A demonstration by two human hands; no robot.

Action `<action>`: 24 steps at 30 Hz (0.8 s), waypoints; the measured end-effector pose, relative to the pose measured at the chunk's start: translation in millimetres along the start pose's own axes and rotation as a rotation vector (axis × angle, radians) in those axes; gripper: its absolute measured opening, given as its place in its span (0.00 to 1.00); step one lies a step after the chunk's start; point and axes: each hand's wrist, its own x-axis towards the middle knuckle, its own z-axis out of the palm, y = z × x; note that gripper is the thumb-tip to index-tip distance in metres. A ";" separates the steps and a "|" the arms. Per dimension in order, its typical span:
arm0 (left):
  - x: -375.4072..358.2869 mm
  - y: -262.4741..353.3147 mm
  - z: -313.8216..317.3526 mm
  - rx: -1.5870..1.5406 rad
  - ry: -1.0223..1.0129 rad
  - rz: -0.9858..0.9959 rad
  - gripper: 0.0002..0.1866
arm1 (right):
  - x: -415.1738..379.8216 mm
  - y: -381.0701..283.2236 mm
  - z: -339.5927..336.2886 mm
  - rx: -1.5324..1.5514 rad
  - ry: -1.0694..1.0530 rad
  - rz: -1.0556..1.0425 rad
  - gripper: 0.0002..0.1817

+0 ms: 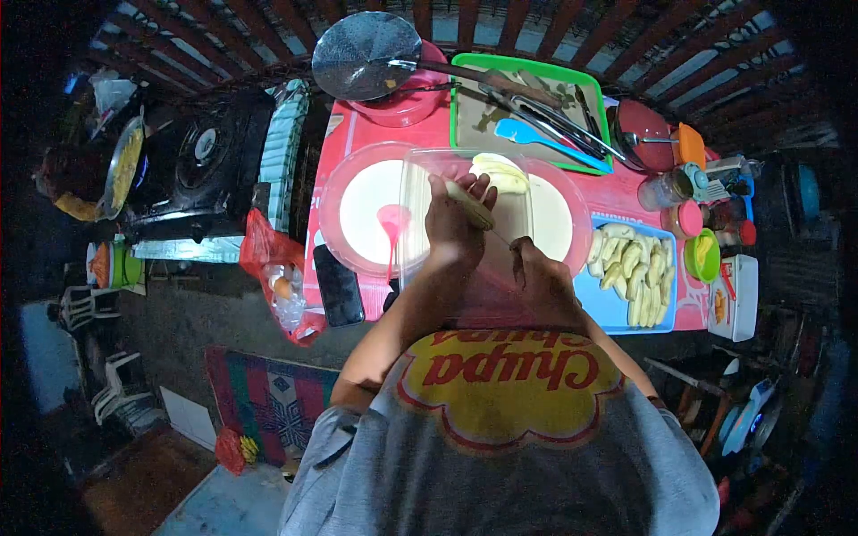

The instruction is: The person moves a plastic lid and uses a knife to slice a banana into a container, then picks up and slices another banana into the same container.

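Note:
A peeled banana [470,205] lies across the palm and fingers of my left hand [456,219], above a clear rectangular container [416,188]. My right hand [538,272] is closed around the handle of a thin knife, whose blade points toward the banana. Banana slices [500,175] rest at the far end of the container. Under it, on either side, are two round tubs of white batter [365,210]; a pink ladle [391,223] stands in the left one. Several peeled bananas [633,268] fill a blue tray [585,299] to the right.
A green-rimmed tray [456,116] with tongs and a blue spatula [536,136] is at the back, beside a metal strainer [366,55]. Left are a phone [339,286], a red bag [259,241] and a stove [207,147]. Jars [666,190] stand at the right.

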 end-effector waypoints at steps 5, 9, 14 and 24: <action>-5.3 -1.9 2.2 -0.016 0.028 -0.005 0.22 | -0.5 -1.8 4.7 -0.070 0.030 0.003 0.06; -6.8 -3.2 1.4 -0.005 0.018 0.005 0.22 | 0.9 -0.9 3.5 0.190 -0.094 0.125 0.10; -9.4 -7.0 -1.0 0.037 0.000 0.017 0.22 | -0.9 -3.1 4.7 -0.015 -0.001 -0.003 0.07; -10.1 -13.6 -2.6 0.048 0.002 0.011 0.21 | 4.4 14.6 23.8 0.262 -0.051 0.264 0.07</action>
